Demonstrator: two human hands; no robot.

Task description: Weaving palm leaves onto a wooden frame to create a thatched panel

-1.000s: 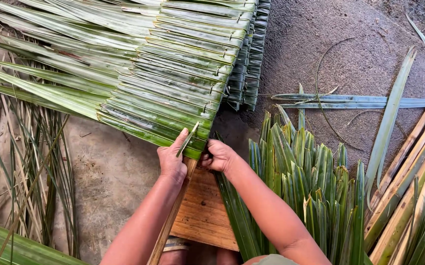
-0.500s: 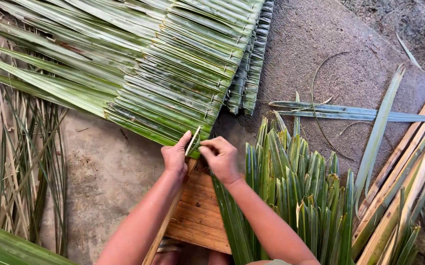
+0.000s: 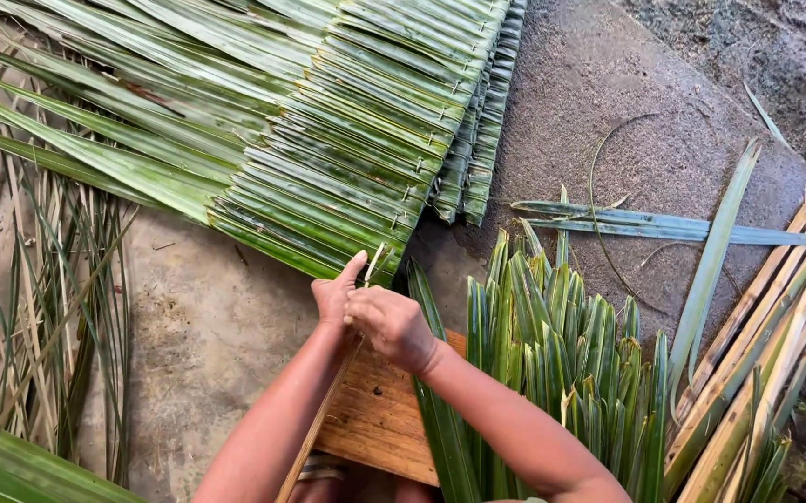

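Note:
A woven panel of folded green palm leaves point(image 3: 310, 140) spreads across the upper left, its stitched edge running down to the centre. My left hand point(image 3: 336, 293) and my right hand point(image 3: 392, 326) meet at the panel's lowest corner. Both pinch a thin pale sliver point(image 3: 375, 264) that pokes through the last folded leaf. A long thin stick point(image 3: 314, 438) runs from the hands down along my left forearm. Beneath my wrists lies a wooden board point(image 3: 375, 424).
A bundle of loose green leaves point(image 3: 552, 354) lies right of the board. Split pale stalks point(image 3: 775, 326) are stacked at the far right. Dry leaf ribs point(image 3: 40, 307) lie scattered at the left. Single long leaves point(image 3: 663, 224) rest on the sandy mound.
My right hand has moved left, closing onto my left hand at the panel's corner. The view has shifted slightly, with the panel's edge sitting lower in frame.

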